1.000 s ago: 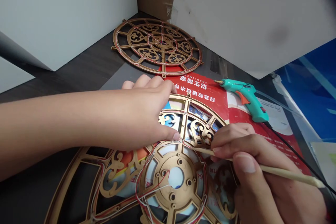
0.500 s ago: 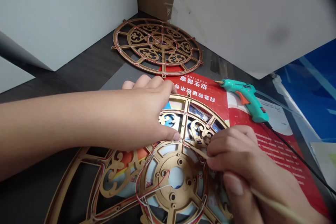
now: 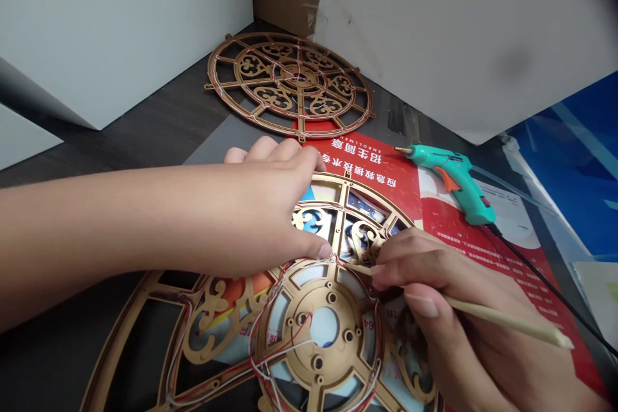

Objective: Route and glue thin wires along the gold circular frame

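A gold, round openwork frame [image 3: 311,304] with scrolls and spokes lies face-down or face-up, I cannot tell which, in front of me. Thin red and white wires [image 3: 288,351] run along its channels and across the hub. My left hand [image 3: 270,212] grips the frame from the left, its thumb pressed at a spoke junction on the inner ring and its fingers over the far side. Pinched in my right hand [image 3: 449,296] is a pale, slim wooden stick [image 3: 506,320]. Its tip meets the wired ring just right of my left thumb.
A second wired round frame [image 3: 302,122] lies farther back. To the right, a teal hot glue gun [image 3: 447,170] with an orange trigger rests on red printed sheets [image 3: 386,190], its black cord [image 3: 541,277] trailing right. White panels [image 3: 145,32] stand behind the dark tabletop [image 3: 149,122].
My right hand has rolled over, and the stick has swung from sloping steeply to lying flatter, its rear end now showing at the right. My left hand stays in place.
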Demonstrator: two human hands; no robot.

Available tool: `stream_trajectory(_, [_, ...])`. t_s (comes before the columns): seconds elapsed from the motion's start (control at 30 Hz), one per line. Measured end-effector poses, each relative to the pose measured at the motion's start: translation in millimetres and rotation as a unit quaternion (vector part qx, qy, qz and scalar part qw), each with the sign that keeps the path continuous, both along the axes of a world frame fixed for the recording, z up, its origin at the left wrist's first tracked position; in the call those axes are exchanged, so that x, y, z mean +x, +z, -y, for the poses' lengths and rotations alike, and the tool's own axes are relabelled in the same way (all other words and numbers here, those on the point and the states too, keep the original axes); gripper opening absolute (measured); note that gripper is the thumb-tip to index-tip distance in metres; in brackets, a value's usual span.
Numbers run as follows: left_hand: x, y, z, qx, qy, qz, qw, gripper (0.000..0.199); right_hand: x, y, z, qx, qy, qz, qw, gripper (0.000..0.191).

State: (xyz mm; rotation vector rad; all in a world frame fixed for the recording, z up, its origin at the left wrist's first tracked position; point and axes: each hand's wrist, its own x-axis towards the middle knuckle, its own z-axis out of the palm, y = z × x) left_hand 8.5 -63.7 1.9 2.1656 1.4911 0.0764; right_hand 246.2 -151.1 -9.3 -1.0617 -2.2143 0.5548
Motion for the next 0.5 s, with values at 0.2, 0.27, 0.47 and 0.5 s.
stream_trajectory(0.2, [0.9, 1.7, -1.3, -0.006, -0.006, -0.019, 1.0, 0.076, 3.1, 4.1, 0.1, 0.017, 0.04, 0.012, 0.999, 0.014])
stream_trajectory(0.27, [0.4, 0.3, -1.9, -0.001, -0.014, -0.015, 1.0, 0.078, 4.9, 4.3, 0.9, 0.019, 0.017, 0.004, 1.0, 0.012])
stream_trajectory(0.47, [-0.4, -0.1, 0.5, 0.01, -0.01, -0.011, 1.0, 0.069, 4.4, 2.1, -0.1, 0.04, 0.001, 0.016, 0.999, 0.015])
stream_trajectory(0.5, [-0.4, 0.2, 0.9, 0.012, -0.008, -0.011, 1.0, 0.07, 3.9, 2.2, -0.2, 0.039, 0.001, 0.018, 0.999, 0.016])
